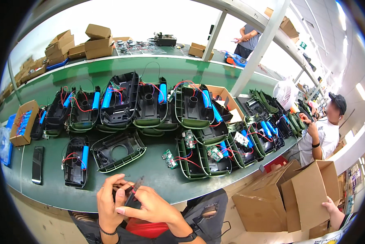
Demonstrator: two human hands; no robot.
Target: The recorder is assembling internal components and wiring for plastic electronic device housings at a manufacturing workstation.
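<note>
Both hands meet above my lap at the bench's front edge. My right hand [156,207] is closed around a slim dark tool with a red part [134,189], its tip pointing up and away; its exact kind is unclear. My left hand [110,201] is curled beside it, fingers bent towards the tool; something dark shows between the fingers, too small to name. Just beyond lies an empty black-and-green plastic housing half [119,152] with a round hole. Left of that, a housing half [76,171] carries a blue cylindrical battery [85,157] and red wires.
Stacked housings [150,107] with batteries and wires line the green bench [52,156]. Green circuit boards [170,159] hang at the front. A black phone [37,164] and a box of batteries [23,124] are left. Large cartons [268,203], touched by another person's hand [333,209], stand right.
</note>
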